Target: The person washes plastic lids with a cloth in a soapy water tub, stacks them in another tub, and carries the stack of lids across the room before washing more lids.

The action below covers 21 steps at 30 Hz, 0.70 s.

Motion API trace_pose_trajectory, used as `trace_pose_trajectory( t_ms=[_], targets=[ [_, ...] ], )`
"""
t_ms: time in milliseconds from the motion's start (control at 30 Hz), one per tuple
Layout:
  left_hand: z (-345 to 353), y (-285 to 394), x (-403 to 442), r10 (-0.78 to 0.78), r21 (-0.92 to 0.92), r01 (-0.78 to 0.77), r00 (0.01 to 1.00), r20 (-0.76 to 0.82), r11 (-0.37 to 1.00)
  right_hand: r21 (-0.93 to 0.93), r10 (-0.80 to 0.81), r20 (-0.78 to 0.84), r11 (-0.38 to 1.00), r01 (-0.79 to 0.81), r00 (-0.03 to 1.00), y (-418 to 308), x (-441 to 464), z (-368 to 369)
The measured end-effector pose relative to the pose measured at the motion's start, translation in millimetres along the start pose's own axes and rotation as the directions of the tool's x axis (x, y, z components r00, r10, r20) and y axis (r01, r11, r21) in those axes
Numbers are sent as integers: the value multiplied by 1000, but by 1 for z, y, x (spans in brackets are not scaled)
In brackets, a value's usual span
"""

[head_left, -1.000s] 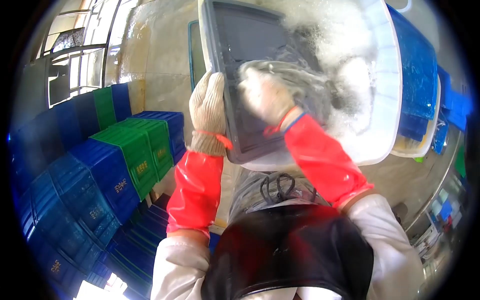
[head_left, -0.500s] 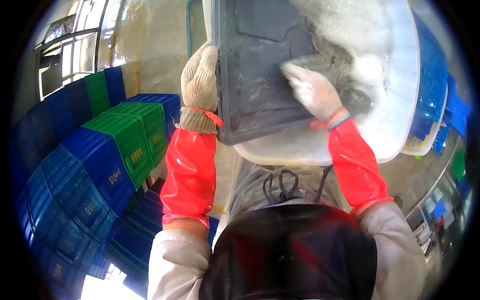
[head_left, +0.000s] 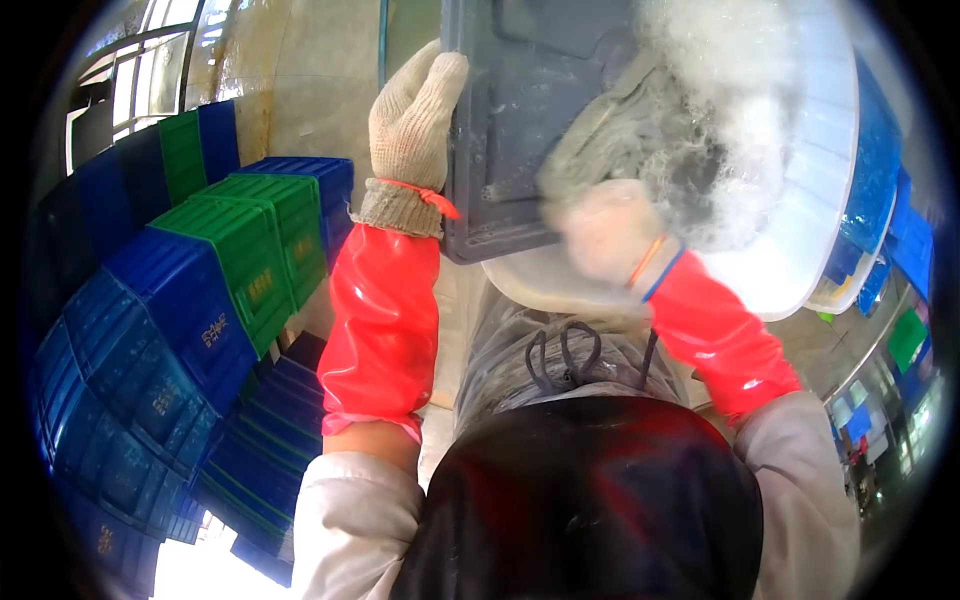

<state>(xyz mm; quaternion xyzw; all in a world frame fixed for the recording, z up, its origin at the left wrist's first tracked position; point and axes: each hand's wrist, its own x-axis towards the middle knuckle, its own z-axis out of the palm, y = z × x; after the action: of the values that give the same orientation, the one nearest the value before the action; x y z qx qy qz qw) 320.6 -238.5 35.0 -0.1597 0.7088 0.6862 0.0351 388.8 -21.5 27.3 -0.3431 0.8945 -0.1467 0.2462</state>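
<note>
My left hand, in a knitted work glove, grips the left edge of a dark grey plastic lid or shallow tray. The grey piece leans over a white tub of sudsy water, its raised rim facing me. My right hand, also gloved and smeared by motion, is closed on a wet grey-green cloth. That cloth trails away from the fist across the grey piece and towards the foam. Red waterproof sleeves cover both forearms.
Green crates and blue crates are stacked on the left. More blue containers stand beyond the tub's right side. A dark apron covers my front, close behind the tub.
My right hand has come down and towards me, and the cloth now shows stretched out behind it. The left hand still holds the grey piece's edge. The view has shifted slightly.
</note>
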Motion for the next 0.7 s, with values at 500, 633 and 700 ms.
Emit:
trace_pose_trajectory(
  t_ms=[500, 633, 700],
  targets=[
    [-3, -7, 3, 68, 93, -64, 997, -36, 994, 802, 140, -270, 580, 142, 953, -26, 51, 16],
    [1, -12, -2, 27, 43, -24, 997, -71, 999, 704, 113, -189, 708, 54, 975, -46, 35, 5],
    [6, -8, -5, 27, -15, -27, 999, -47, 1000, 567, -19, -44, 823, 40, 999, -43, 30, 0]
  ],
)
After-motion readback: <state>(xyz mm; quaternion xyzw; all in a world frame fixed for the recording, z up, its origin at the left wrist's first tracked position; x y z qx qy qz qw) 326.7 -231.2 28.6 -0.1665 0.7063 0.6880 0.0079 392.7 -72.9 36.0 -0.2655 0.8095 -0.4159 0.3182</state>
